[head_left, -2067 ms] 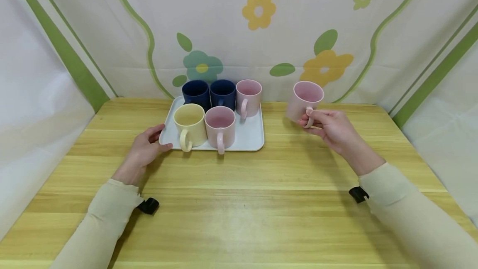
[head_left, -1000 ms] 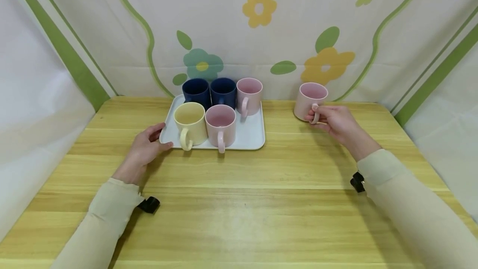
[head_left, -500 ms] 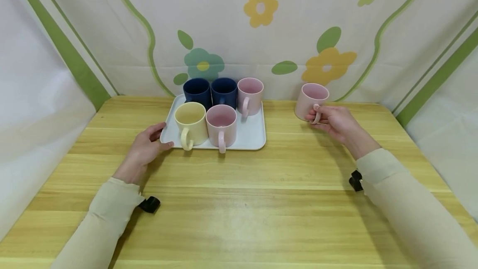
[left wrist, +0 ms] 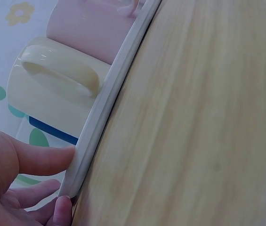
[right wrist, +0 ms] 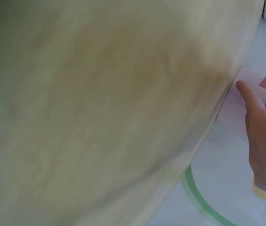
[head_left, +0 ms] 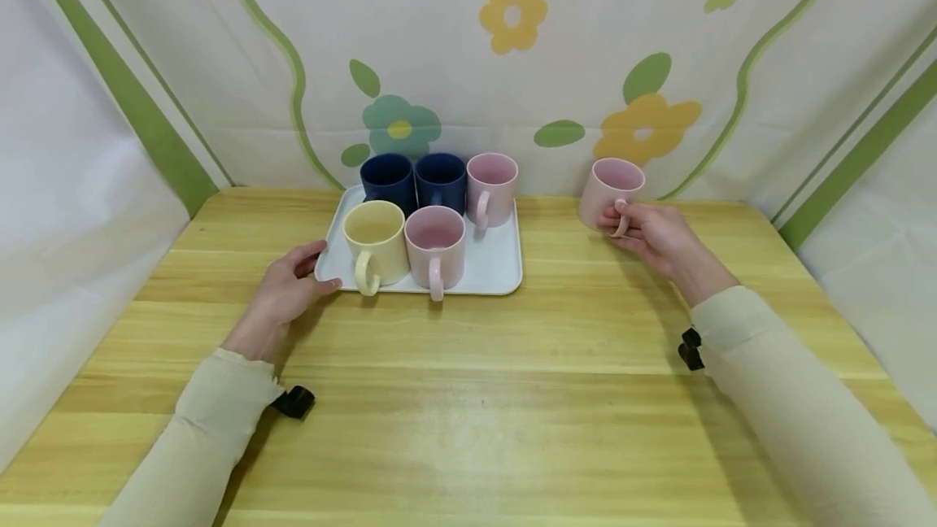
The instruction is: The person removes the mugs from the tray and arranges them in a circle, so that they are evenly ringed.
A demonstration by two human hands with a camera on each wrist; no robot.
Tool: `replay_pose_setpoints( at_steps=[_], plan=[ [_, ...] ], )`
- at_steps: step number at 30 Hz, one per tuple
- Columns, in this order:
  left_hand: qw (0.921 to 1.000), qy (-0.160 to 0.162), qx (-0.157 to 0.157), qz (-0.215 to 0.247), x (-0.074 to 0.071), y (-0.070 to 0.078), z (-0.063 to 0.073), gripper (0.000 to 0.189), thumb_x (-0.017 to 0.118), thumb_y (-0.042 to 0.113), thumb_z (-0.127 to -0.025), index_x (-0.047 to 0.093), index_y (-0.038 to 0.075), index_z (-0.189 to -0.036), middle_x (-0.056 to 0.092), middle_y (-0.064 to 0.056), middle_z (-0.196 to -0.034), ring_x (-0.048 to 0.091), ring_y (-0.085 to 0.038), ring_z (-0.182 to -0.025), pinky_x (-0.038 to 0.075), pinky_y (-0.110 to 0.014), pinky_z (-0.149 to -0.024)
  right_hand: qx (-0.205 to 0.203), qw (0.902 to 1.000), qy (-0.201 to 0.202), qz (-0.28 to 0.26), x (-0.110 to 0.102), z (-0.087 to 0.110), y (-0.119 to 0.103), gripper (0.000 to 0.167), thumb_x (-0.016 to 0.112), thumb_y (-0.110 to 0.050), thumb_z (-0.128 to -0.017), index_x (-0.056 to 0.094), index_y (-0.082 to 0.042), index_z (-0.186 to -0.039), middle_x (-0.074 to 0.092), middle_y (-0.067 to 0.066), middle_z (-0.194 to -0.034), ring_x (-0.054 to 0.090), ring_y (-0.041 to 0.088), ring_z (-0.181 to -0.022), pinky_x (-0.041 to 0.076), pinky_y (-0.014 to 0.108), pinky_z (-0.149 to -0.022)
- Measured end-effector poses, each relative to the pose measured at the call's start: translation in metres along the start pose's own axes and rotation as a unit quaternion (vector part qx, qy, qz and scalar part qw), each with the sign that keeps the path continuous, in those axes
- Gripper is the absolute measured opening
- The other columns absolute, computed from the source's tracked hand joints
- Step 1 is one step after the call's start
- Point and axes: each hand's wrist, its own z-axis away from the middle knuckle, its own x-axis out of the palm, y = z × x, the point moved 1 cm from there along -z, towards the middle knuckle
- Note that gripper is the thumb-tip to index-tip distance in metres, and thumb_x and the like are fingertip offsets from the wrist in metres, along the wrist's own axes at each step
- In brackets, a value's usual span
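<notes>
Evidently, a white, rectangular, round-cornered tray (head_left: 492, 263) is being pinched at its near left corner by the left hand (head_left: 287, 287), with the thumb set against the front rim, presumably so that any sliding is being checked. Well apart to the right, a pale pink, cylindrical, glossy mug (head_left: 596, 203) is being grasped by its handle in the right hand (head_left: 659, 238), near the back edge of a light, wood-grained counter (head_left: 468, 381); the handle is probably being used because a sure grip is being offered there, though whether the base is touching the surface cannot be told. On the tray, a back row is being formed by a dark navy mug (head_left: 388, 179), a second navy mug (head_left: 442, 184) and a second pink mug (head_left: 501, 200), while a cream-yellow mug (head_left: 388, 252) and a third pink mug (head_left: 446, 260) are standing in front, their handles being turned toward the person, perhaps for easy reach. Across the counter a soft glare is being reflected, and shadows are being cast by both forearms. Behind, the space is being closed off by white cloth (head_left: 446, 31) printed with flowers.
</notes>
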Motion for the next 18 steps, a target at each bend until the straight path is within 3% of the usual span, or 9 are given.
replay_pose_setpoints(
  at_steps=[14, 18],
  plan=[
    [0.9999, 0.001, 0.013, -0.009, 0.0020, -0.0009, 0.0006, 0.083, 0.069, 0.008, -0.101, 0.023, 0.007, -0.170, 0.033, -0.026, -0.169, 0.036, -0.040, -0.150, 0.035, -0.052, -0.122, 0.006, 0.9999, -0.008, 0.000, -0.0030, -0.0025, 0.0014, 0.020, 0.061, -0.024, -0.109, 0.077, -0.012, -0.112, 0.082, -0.003, -0.105, 0.075, 0.008, -0.107, 0.059, 0.025, -0.099],
    [0.9999, 0.000, 0.013, -0.006, 0.0025, -0.0009, 0.0002, 0.082, 0.068, 0.008, -0.102, 0.022, 0.007, -0.170, 0.033, -0.026, -0.170, 0.036, -0.041, -0.150, 0.035, -0.053, -0.122, 0.003, 0.9998, 0.002, 0.021, -0.0022, -0.0019, 0.0020, 0.028, 0.062, -0.026, -0.108, 0.072, -0.007, -0.126, 0.081, -0.006, -0.106, 0.073, 0.007, -0.109, 0.057, 0.024, -0.101]
  ],
)
